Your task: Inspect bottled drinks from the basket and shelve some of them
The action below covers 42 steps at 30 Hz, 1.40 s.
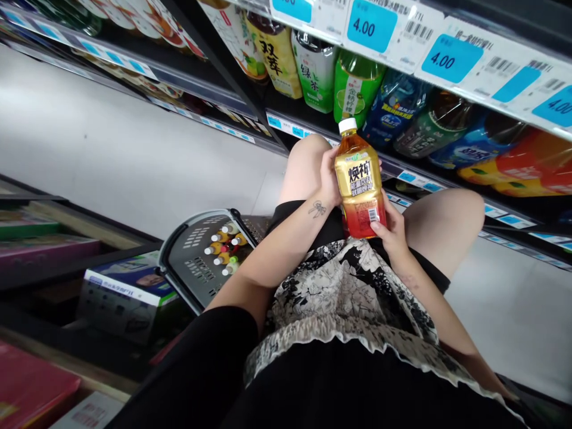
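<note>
I hold a bottle of amber tea (360,182) with a white cap and a gold and red label, upright above my lap. My left hand (329,179) wraps its left side, fingers behind the label. My right hand (391,229) grips its lower right corner, thumb on the barcode. I crouch in front of a drinks shelf, knees on either side of the bottle.
A grey shopping basket (196,250) with several capped bottles stands on the floor to my left. Shelves of large drink bottles (357,83) with blue price tags (451,59) run ahead and right. Boxes (129,292) fill low shelves at left. The grey aisle floor (111,137) lies between.
</note>
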Motion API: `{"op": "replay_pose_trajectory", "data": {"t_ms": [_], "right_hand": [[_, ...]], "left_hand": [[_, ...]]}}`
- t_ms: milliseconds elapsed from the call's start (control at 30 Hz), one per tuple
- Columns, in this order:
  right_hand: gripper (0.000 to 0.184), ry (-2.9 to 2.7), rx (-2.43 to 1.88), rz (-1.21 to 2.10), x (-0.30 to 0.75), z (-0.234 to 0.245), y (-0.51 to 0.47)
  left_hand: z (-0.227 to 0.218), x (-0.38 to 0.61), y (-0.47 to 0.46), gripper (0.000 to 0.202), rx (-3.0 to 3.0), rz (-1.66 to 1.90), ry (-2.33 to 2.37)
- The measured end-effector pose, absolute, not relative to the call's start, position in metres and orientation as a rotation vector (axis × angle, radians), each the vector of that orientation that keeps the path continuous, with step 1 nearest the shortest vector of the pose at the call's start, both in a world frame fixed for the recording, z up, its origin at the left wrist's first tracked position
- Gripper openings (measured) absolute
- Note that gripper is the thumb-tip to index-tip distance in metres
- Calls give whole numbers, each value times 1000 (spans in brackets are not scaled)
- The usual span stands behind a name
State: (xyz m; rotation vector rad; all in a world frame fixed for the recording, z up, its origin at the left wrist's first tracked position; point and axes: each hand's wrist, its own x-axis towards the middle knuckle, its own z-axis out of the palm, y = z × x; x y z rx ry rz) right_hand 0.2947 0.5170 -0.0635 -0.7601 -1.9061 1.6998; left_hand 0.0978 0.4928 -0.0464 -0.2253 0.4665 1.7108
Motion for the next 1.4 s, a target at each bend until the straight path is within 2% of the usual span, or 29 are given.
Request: {"op": "replay_pose_trajectory", "data": {"t_ms": [267, 500, 733, 933, 1167, 1267, 1400], "right_hand": [[85, -1909, -789, 1725, 294, -57, 520], [72, -1886, -763, 1725, 294, -59, 522], [78, -1878, -791, 1739, 294, -66, 523], [67, -1823, -716, 1761, 294, -67, 523], [70, -1864, -727, 1750, 294, -66, 523], [67, -1851, -709, 1758, 294, -65, 523], [72, -1862, -735, 1755, 294, -64, 524]], "left_hand": [[-65, 99, 500, 72, -285, 1755, 499], [-64, 99, 499, 71, -254, 1768, 491], [-71, 97, 500, 71, -285, 1716, 528], [-63, 98, 500, 71, -269, 1741, 499], [-53, 99, 499, 68, -276, 1763, 496], [-60, 99, 500, 68, -267, 1778, 472], [-72, 99, 502, 70, -298, 1802, 465]]}}
